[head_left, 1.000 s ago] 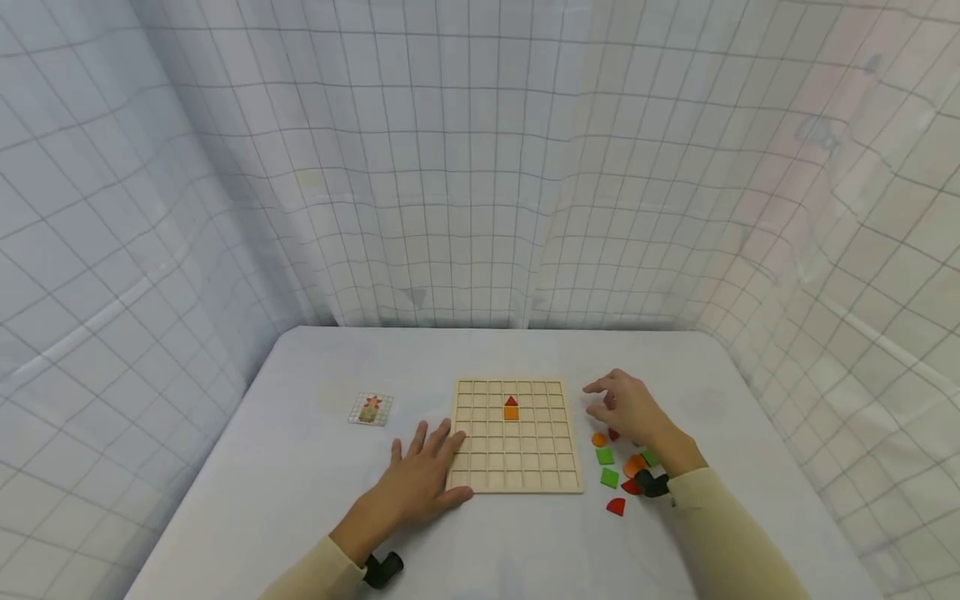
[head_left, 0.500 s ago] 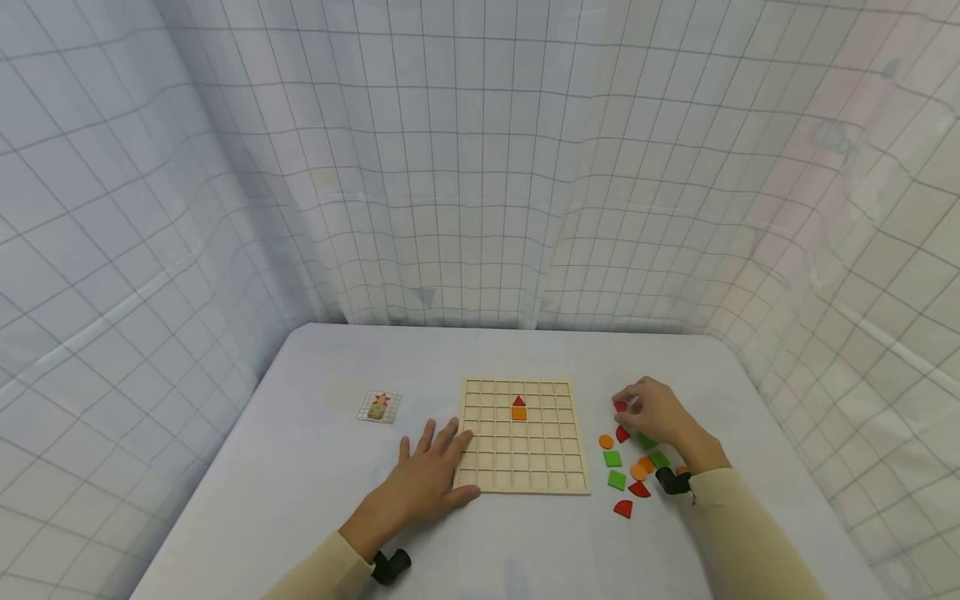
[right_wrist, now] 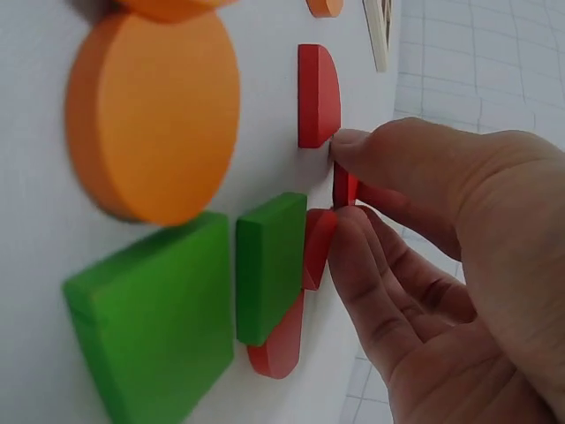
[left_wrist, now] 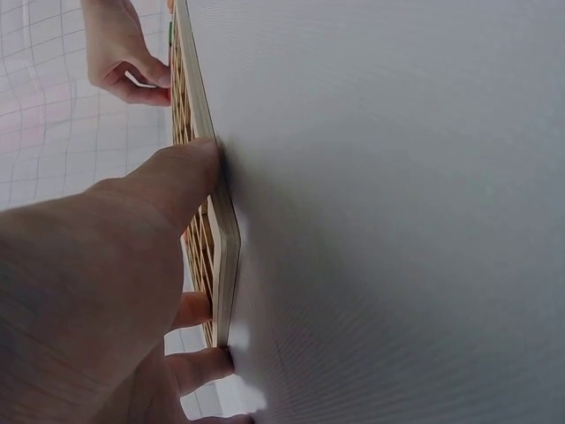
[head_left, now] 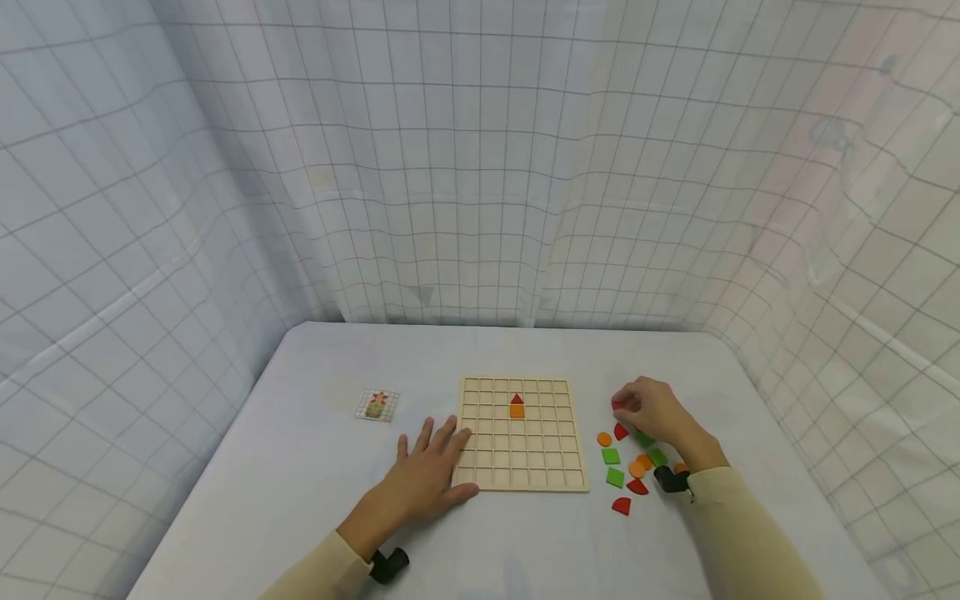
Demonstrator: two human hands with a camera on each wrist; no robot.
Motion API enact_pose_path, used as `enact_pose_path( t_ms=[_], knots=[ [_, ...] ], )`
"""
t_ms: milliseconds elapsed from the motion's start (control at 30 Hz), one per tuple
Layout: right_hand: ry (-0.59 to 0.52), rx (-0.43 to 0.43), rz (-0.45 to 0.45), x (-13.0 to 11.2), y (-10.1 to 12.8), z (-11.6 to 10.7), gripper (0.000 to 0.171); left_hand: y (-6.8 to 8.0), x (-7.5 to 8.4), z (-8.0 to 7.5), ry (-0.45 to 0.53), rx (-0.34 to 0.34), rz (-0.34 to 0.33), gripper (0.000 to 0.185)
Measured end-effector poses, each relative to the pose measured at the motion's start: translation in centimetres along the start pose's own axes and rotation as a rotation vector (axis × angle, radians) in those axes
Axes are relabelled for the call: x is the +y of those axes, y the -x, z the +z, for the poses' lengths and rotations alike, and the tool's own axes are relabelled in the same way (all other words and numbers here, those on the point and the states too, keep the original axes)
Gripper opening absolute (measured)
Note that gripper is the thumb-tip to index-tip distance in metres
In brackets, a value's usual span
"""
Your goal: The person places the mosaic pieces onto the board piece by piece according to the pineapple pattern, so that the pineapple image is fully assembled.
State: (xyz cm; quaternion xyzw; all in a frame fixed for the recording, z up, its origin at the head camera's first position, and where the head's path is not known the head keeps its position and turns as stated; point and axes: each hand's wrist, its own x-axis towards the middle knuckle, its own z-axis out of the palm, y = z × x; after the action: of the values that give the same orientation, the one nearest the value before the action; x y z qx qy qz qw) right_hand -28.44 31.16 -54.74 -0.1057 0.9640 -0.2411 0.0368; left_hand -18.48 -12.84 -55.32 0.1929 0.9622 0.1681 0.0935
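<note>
Red piece [right_wrist: 344,187] sits pinched at the very tips of the right hand [head_left: 654,410], thumb and forefinger closed on its thin edges (most of it hidden), just above the loose shapes [head_left: 615,477] on the worktop [head_left: 300,467]. So shallow a grip could let it twist or drop. Left hand [head_left: 423,482] lies flat, fingers straight, steadying the grid board [head_left: 517,458].

The table [head_left: 315,467] is seen from above and in front by the head view, at a distance. The wooden grid board [left_wrist: 212,190] is viewed edge-on at close range from the left wrist, facing across towards the right hand [left_wrist: 119,49]. The coloured pieces [right_wrist: 154,115] are shown very near from the right wrist; they also appear in the head view.
</note>
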Motion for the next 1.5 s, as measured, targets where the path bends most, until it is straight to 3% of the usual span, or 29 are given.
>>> enact_pose_path(
  t_ms=[433,867,1000,1500],
  knots=[
    [0.022,0.099,-0.09,-1.7,-0.3,0.8,0.021,0.3,0.3,-0.4,0.01,0.007,0.012,0.093],
    [-0.05,0.159,-0.28,-5.5,-0.8,2.0,0.016,0.2,-0.1,0.0,0.004,0.013,0.028,0.094],
    [-0.084,0.148,-0.338,-6.9,-1.2,2.6,0.015,0.3,-0.2,0.1,0.006,0.013,0.03,0.094],
    [-0.104,0.018,-0.348,-9.9,-2.8,5.0,0.014,0.3,0.2,-0.4,0.012,0.02,0.026,0.093]
  ],
)
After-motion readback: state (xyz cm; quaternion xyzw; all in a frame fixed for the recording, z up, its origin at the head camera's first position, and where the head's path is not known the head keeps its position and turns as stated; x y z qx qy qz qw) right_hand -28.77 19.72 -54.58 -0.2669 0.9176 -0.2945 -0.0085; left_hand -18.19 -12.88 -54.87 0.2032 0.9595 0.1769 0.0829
